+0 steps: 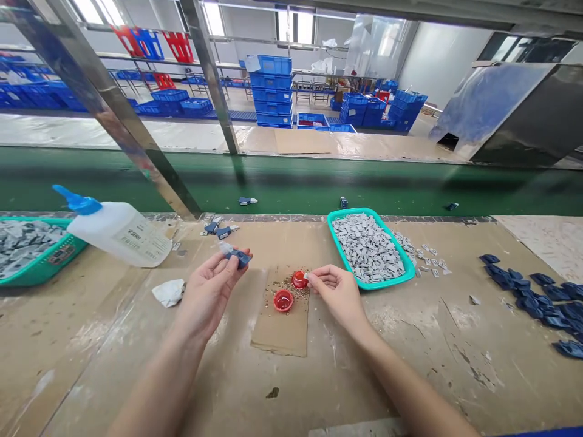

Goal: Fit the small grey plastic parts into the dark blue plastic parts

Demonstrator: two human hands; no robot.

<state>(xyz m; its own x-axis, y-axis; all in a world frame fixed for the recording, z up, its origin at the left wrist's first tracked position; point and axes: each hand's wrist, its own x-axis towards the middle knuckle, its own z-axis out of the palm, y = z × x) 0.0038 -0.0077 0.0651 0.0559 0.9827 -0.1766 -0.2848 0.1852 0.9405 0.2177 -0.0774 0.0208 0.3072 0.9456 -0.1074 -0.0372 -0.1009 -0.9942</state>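
My left hand (214, 279) pinches a small dark blue plastic part (239, 258) with a pale, translucent end, held above the table. Between the thumb and finger of my right hand (337, 291) is a small grey plastic piece (307, 276), at the edge of a red cap (299, 280). A second red cap (283, 300), with liquid inside, sits just in front and to the left. Both caps rest on a stained piece of cardboard (280, 337). Right of them, a teal basket (409, 276) is heaped with small grey pieces (367, 246), more of them lying loose beside it.
A white squeeze bottle (125, 233) with a blue nozzle leans on another teal basket (54, 270) at left. A crumpled white cloth (168, 292) lies nearby. Several dark blue parts (532, 297) are piled at right. Behind runs a green conveyor belt (291, 182) carrying small assembled parts.
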